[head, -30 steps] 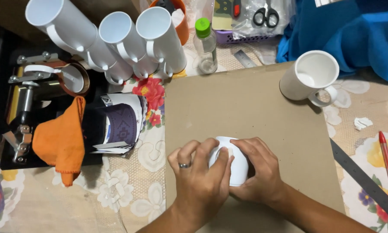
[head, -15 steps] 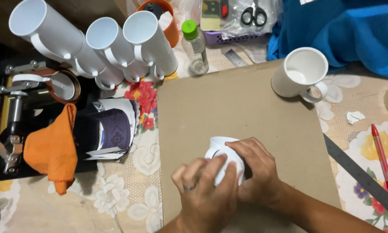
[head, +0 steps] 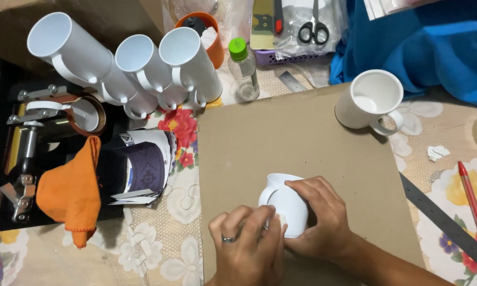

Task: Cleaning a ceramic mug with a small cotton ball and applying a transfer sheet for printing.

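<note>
A white mug (head: pixel 285 204) lies on its side on a brown cardboard sheet (head: pixel 281 132), its handle turned to the left. My right hand (head: pixel 320 214) wraps over the mug's right side and grips it. My left hand (head: pixel 249 241), with a ring on one finger, presses its fingertips against the mug's near end, where a small pale piece sits; what that piece is I cannot tell. Both hands are near the front edge of the view.
Another white mug (head: pixel 368 100) stands upright at the cardboard's far right corner. Three stacks of white mugs (head: pixel 143 66) lie at the back left. A black mug press (head: pixel 42 159) with an orange cloth (head: pixel 71 193) and a wrapped mug (head: pixel 143 167) is left. Metal ruler (head: pixel 445 222) and red pen (head: pixel 473 201) lie right.
The mug has turned under my hands and its handle now shows on the left. My left hand has slid down to the mug's near end. The view has shifted slightly.
</note>
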